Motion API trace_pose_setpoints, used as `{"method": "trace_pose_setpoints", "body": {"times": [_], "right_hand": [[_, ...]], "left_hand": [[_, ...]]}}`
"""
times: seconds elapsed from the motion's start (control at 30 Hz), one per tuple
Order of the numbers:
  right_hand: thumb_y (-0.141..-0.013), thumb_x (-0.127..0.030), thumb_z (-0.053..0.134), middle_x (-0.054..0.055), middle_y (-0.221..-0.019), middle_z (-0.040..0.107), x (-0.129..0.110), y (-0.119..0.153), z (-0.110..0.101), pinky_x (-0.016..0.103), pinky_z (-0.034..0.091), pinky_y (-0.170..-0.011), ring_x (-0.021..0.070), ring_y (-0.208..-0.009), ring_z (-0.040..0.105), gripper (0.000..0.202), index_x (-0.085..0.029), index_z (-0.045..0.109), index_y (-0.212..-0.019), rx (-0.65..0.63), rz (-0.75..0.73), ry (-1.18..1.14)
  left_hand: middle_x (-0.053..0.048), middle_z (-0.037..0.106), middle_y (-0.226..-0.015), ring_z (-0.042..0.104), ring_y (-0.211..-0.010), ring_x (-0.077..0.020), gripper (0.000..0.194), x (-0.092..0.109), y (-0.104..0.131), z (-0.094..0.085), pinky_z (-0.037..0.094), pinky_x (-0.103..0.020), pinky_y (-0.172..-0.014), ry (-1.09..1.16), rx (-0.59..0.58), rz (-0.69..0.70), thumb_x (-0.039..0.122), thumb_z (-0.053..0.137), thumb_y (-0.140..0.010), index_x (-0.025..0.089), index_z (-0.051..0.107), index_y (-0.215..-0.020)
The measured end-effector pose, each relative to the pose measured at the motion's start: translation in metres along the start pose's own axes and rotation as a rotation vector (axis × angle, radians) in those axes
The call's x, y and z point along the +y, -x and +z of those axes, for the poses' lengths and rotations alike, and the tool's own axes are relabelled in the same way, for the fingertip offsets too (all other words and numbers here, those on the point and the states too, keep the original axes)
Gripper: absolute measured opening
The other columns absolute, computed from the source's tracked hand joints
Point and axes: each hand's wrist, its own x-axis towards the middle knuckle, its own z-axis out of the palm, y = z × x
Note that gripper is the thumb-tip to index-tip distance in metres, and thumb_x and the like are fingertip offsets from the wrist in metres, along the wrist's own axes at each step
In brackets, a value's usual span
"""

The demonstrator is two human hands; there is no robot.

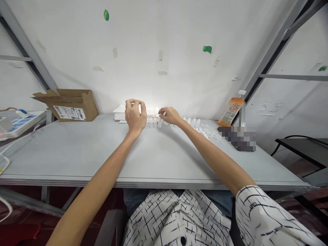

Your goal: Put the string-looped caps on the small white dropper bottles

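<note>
My left hand [135, 114] is raised at the back of the table, in front of a stack of white sheets [120, 113]. Its fingers curl, and whatever they may grip is too small to make out. Just to the right, my right hand [169, 115] has its thumb and fingertips pinched beside a row of small white pieces [153, 123]. Anything in that pinch is hidden or too small to name. More upright white pieces [193, 123] stand behind my right wrist, and a loose heap of thin white parts [210, 133] lies to their right.
On the back left is an open cardboard box [74, 106] with a label. A bottle with an orange label [232, 108] and a blurred dark item [238, 138] are at the right. A power strip [20, 123] lies far left. The grey table [77, 153] ends at a white wall.
</note>
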Motion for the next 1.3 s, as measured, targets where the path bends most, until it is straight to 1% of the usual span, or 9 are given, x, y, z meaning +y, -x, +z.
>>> {"method": "trace_pose_setpoints", "body": {"times": [0.1, 0.2, 0.3, 0.43, 0.57, 0.87, 1.0, 1.1, 1.3], "right_hand": [[-0.086, -0.017, 0.057, 0.005, -0.110, 0.074, 0.007, 0.003, -0.009, 0.027, 0.042, -0.073, 0.0180, -0.088, 0.065, 0.026, -0.020, 0.072, -0.106, 0.047, 0.007, 0.014], [-0.082, -0.020, 0.063, 0.004, -0.112, 0.072, 0.020, 0.011, -0.023, 0.029, 0.043, -0.076, 0.0192, -0.091, 0.065, 0.023, -0.022, 0.075, -0.102, 0.096, 0.052, 0.134], [-0.083, -0.022, 0.066, 0.006, -0.111, 0.072, 0.034, 0.020, -0.031, 0.031, 0.042, -0.077, 0.0214, -0.094, 0.063, 0.020, -0.023, 0.077, -0.100, 0.059, 0.073, 0.257], [-0.087, -0.023, 0.066, 0.009, -0.108, 0.073, 0.044, 0.027, -0.027, 0.033, 0.041, -0.078, 0.0259, -0.103, 0.060, 0.018, -0.022, 0.079, -0.100, -0.028, 0.045, 0.367], [-0.089, -0.019, 0.064, 0.009, -0.106, 0.075, 0.044, 0.028, -0.021, 0.034, 0.040, -0.076, 0.0265, -0.103, 0.059, 0.018, -0.021, 0.079, -0.099, -0.028, 0.027, 0.365], [-0.078, -0.017, 0.066, 0.007, -0.094, 0.076, 0.034, 0.026, -0.015, 0.031, 0.041, -0.077, 0.0233, -0.095, 0.065, 0.018, -0.019, 0.078, -0.090, 0.001, 0.056, 0.320], [-0.075, -0.016, 0.066, 0.005, -0.090, 0.077, 0.033, 0.027, -0.015, 0.028, 0.043, -0.075, 0.0203, -0.088, 0.068, 0.017, -0.018, 0.078, -0.087, 0.029, 0.057, 0.186], [-0.075, -0.013, 0.064, 0.004, -0.088, 0.077, 0.032, 0.032, -0.023, 0.027, 0.045, -0.074, 0.0181, -0.083, 0.068, 0.021, -0.017, 0.079, -0.089, 0.065, 0.043, 0.027], [-0.077, -0.022, 0.066, 0.004, -0.086, 0.078, 0.023, 0.066, -0.050, 0.033, 0.050, -0.086, 0.0193, -0.085, 0.069, 0.014, -0.019, 0.078, -0.080, 0.154, 0.010, -0.364]], "left_hand": [[-0.011, 0.055, -0.117, 0.061, -0.099, -0.0221, 0.017, 0.002, 0.000, 0.000, 0.048, -0.037, -0.091, 0.012, -0.035, -0.020, 0.027, 0.048, -0.096, 0.020, 0.061, -0.088], [-0.011, 0.054, -0.117, 0.060, -0.100, -0.0219, 0.014, 0.003, 0.002, 0.001, 0.048, -0.036, -0.089, 0.019, -0.050, -0.016, 0.026, 0.050, -0.095, 0.019, 0.061, -0.088], [-0.011, 0.055, -0.116, 0.059, -0.098, -0.0210, 0.014, 0.004, 0.004, 0.003, 0.049, -0.034, -0.085, 0.025, -0.062, 0.010, 0.025, 0.050, -0.094, 0.019, 0.061, -0.087], [-0.010, 0.056, -0.115, 0.059, -0.096, -0.0208, 0.013, 0.006, 0.009, 0.005, 0.049, -0.034, -0.082, 0.006, -0.088, 0.044, 0.024, 0.050, -0.092, 0.019, 0.061, -0.085], [-0.011, 0.056, -0.113, 0.058, -0.095, -0.0217, 0.012, 0.009, 0.014, 0.008, 0.048, -0.035, -0.082, -0.015, -0.112, 0.080, 0.023, 0.051, -0.091, 0.020, 0.060, -0.084], [-0.011, 0.057, -0.110, 0.056, -0.099, -0.0240, 0.013, 0.015, 0.022, 0.010, 0.047, -0.035, -0.079, -0.009, -0.159, 0.120, 0.022, 0.050, -0.091, 0.020, 0.060, -0.082], [-0.011, 0.059, -0.108, 0.057, -0.099, -0.0239, 0.011, 0.014, 0.022, 0.009, 0.046, -0.034, -0.076, -0.012, -0.167, 0.165, 0.023, 0.053, -0.089, 0.020, 0.061, -0.082], [-0.009, 0.061, -0.104, 0.058, -0.095, -0.0228, 0.011, 0.013, 0.022, 0.008, 0.045, -0.033, -0.072, -0.015, -0.192, 0.190, 0.026, 0.055, -0.088, 0.021, 0.060, -0.080], [-0.005, 0.066, -0.091, 0.058, -0.072, -0.0167, 0.023, 0.013, 0.031, 0.011, 0.042, -0.029, -0.064, 0.063, -0.424, 0.305, 0.042, 0.057, -0.089, 0.021, 0.065, -0.083]]}}
